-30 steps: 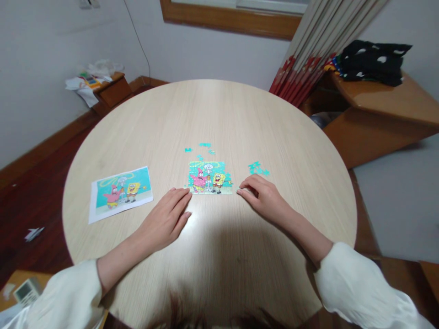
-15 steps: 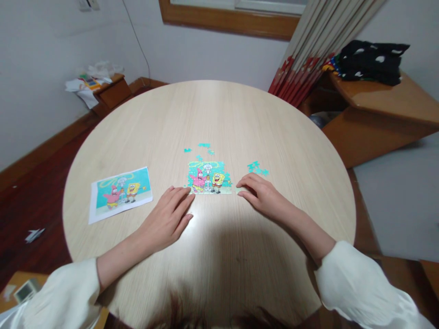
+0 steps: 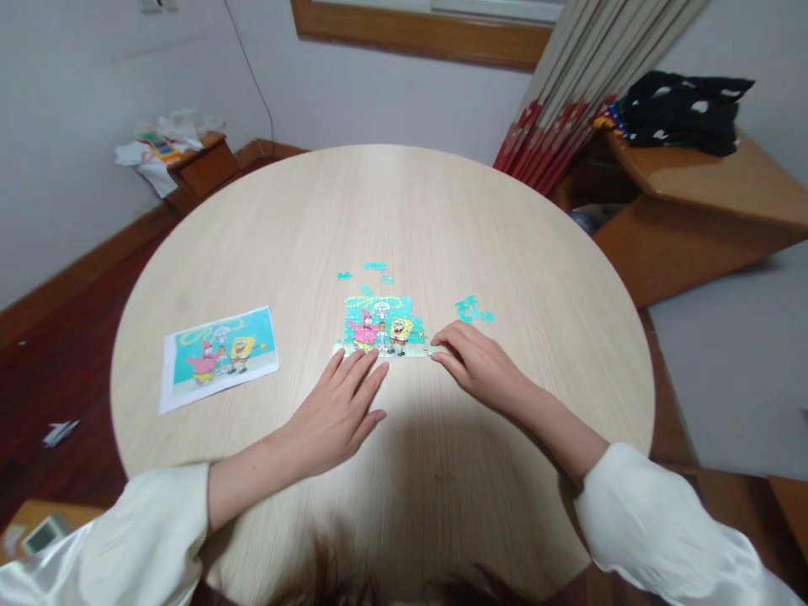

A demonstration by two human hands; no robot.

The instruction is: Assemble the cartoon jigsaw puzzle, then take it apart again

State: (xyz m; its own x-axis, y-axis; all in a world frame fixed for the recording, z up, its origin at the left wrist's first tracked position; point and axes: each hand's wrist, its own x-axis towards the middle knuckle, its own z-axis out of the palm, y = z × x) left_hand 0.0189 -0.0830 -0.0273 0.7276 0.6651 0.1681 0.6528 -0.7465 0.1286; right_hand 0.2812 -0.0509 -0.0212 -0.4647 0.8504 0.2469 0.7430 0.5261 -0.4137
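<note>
A partly joined jigsaw puzzle [image 3: 401, 326] lies flat on the table, showing a pink, a pale blue-green and a yellow cartoon figure. My left hand [image 3: 337, 411] is open, fingers stretched out, with the fingertips at the puzzle's lower left edge. At the lower right corner, my right hand [image 3: 480, 358] pinches a small pale puzzle piece [image 3: 433, 348] against the bottom row; the fingers partly hide it. Loose turquoise pieces [image 3: 468, 308] lie just beyond the right hand. Several more turquoise pieces [image 3: 374, 266] are scattered above the puzzle.
A printed sheet [image 3: 220, 358] with the same picture lies on the left of the round wooden table [image 3: 391, 202]. Beyond the table are a small cabinet [image 3: 205, 164] with papers, a curtain [image 3: 568, 93], and a wooden stand [image 3: 707, 185] with black cloth [image 3: 682, 114].
My left hand has slid right along the puzzle's lower edge, uncovering its lower left corner. My right hand has shifted slightly left, bringing the pale piece up against the puzzle.
</note>
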